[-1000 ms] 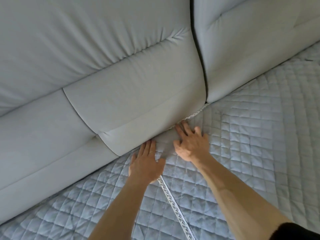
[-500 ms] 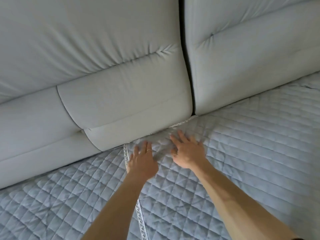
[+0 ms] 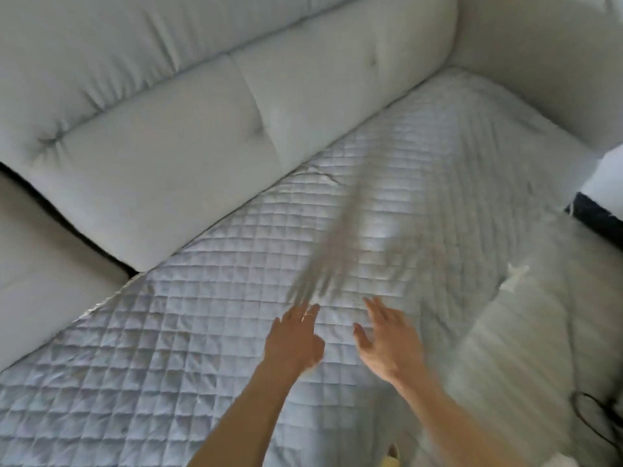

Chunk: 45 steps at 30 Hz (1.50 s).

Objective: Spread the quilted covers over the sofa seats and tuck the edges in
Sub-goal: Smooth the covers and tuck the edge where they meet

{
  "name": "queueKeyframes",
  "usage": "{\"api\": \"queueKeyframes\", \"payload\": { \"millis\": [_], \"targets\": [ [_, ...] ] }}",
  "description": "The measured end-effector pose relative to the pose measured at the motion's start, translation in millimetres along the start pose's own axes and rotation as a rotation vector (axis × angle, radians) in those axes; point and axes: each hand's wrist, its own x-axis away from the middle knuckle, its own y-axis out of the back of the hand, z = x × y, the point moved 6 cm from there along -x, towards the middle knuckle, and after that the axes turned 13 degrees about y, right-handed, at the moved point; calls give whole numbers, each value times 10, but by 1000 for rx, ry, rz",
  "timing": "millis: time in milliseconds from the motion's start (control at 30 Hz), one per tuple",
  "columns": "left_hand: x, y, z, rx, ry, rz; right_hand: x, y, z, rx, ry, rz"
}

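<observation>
both hands, left [image 3: 292, 338] and right [image 3: 387, 342], spread flat over the quilted cover [image 3: 202, 315].

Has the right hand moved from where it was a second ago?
Yes. The right hand has pulled back from the foot of the back cushion and is now out over the middle of the quilted cover.
</observation>
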Motion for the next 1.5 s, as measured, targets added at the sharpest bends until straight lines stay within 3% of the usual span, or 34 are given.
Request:
{"api": "queueKeyframes", "payload": {
  "millis": [167,400,567,700,833,900,1000,1100,1200,1367,1500],
  "targets": [
    [-243,-246,-1115,-142,-86,14,25,334,-1230,-60,-170,-107],
    [-662,-582,-1960,-238,-58,-98,-72,627,-2930,-230,-525,-451],
    [-704,-755,-2032,-135,-26,-210,-483,598,-3334,-492,-436,-405],
    [-650,-748,-1806,-197,-165,-273,-490,644,-3150,-305,-424,-506],
    [-308,-758,-1540,-196,-197,-298,-460,593,-2260,-210,-67,-619],
    [-146,-688,-1415,-104,-140,-344,-508,435,-1781,-329,45,-471],
    [-56,-473,-984,86,105,-440,-570,216,-1092,-398,263,-304],
    [-154,-362,-608,58,289,-406,-635,85,-687,-391,446,-217],
    [-246,-357,-400,49,271,-364,-713,-48,-546,-290,482,-184],
    [-251,-393,-496,118,105,-573,-703,-83,-451,-110,594,-274],
    [-245,-440,-540,156,133,-687,-687,-122,-467,-183,616,-309]
  ]
}}
